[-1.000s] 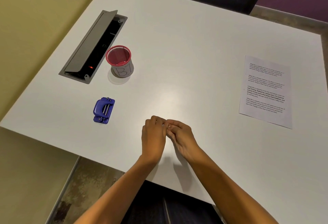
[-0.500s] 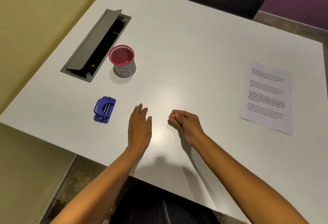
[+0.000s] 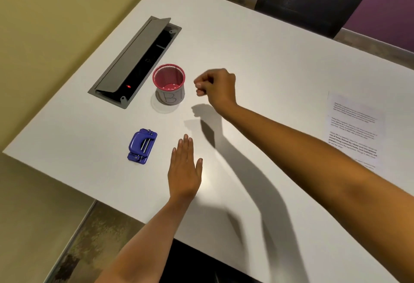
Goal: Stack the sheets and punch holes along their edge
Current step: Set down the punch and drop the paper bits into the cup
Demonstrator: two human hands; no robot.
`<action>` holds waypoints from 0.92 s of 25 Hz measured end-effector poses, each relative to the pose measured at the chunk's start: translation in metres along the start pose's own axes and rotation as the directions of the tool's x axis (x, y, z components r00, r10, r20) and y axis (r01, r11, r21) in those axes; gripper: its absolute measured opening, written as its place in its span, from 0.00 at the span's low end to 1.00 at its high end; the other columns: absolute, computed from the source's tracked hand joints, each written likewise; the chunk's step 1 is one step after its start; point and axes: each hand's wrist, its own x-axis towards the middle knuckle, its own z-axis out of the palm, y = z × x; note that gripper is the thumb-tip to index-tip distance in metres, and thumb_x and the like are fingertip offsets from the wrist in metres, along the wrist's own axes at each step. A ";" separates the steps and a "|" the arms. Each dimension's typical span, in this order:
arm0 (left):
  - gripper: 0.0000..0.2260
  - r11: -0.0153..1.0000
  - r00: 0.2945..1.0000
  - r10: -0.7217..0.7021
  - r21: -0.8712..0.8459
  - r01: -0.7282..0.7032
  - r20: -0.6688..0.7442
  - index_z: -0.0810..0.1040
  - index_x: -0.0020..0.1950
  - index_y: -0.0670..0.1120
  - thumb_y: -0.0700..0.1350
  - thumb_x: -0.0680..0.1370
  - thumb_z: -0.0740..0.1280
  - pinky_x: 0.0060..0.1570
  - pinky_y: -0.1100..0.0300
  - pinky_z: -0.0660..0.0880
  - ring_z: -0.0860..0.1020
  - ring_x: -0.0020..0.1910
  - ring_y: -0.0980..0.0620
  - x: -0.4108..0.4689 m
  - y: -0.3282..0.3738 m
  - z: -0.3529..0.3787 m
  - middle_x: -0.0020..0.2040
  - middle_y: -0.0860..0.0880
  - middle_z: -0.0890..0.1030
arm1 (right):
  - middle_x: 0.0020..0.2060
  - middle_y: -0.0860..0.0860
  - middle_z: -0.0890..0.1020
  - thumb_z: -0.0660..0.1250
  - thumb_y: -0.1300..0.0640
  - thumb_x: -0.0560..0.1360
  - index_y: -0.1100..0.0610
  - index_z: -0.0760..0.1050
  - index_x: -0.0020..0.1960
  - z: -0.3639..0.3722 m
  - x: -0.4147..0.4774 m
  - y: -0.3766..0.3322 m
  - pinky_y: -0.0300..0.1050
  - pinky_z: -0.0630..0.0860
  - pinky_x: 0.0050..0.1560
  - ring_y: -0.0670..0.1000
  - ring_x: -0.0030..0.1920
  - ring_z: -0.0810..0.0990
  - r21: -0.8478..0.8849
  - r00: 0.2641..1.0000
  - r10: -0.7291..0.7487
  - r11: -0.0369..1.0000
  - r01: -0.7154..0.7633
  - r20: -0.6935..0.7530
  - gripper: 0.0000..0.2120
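At a white rectangular table point(image 3: 257, 54), a person's right hand point(image 3: 218, 87) is raised beside a pink mesh pen cup point(image 3: 169, 87) with a white label hand-lettered "BT", its fingers curled into a loose fist; whether anything small is pinched between the fingertips cannot be told from this angle. The left hand point(image 3: 184, 170) lies flat and open, palm down, fingers together, holding nothing, near the table's front edge. Just to its left sits a small blue plastic hole punch point(image 3: 141, 144), untouched. A printed white sheet of paper point(image 3: 354, 125) lies well apart at the table's right side, partly covered by the right forearm. A grey recessed cable box point(image 3: 134, 63) with its lid propped open sits left of the cup, a red light glowing inside.
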 end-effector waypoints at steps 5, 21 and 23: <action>0.27 1.000 0.998 0.011 0.005 -0.011 -0.057 0.56 0.78 0.42 0.50 0.81 0.55 0.76 0.53 0.54 0.55 0.78 0.51 -0.001 0.000 0.002 0.79 0.47 0.57 | 0.30 0.58 0.78 0.59 0.72 0.67 0.69 0.79 0.38 0.058 0.041 -0.028 0.49 0.77 0.37 0.54 0.32 0.74 -0.218 0.985 -0.143 0.963 0.160 0.092 0.10; 0.24 0.997 0.972 0.068 -0.025 -0.075 -0.225 0.63 0.75 0.40 0.48 0.80 0.60 0.73 0.49 0.63 0.61 0.76 0.48 -0.003 -0.002 0.007 0.76 0.44 0.64 | 0.41 0.59 0.82 0.66 0.66 0.70 0.64 0.80 0.44 0.072 0.044 -0.009 0.45 0.75 0.39 0.58 0.42 0.80 -0.429 0.828 -0.530 0.715 0.552 0.182 0.05; 0.24 0.998 0.977 0.066 0.003 -0.067 -0.202 0.63 0.75 0.40 0.48 0.81 0.59 0.73 0.49 0.63 0.61 0.76 0.47 -0.003 -0.003 0.007 0.76 0.44 0.64 | 0.39 0.59 0.82 0.66 0.67 0.70 0.64 0.80 0.43 0.057 0.037 -0.003 0.50 0.78 0.38 0.58 0.40 0.80 -0.424 0.808 -0.575 0.705 0.569 0.128 0.05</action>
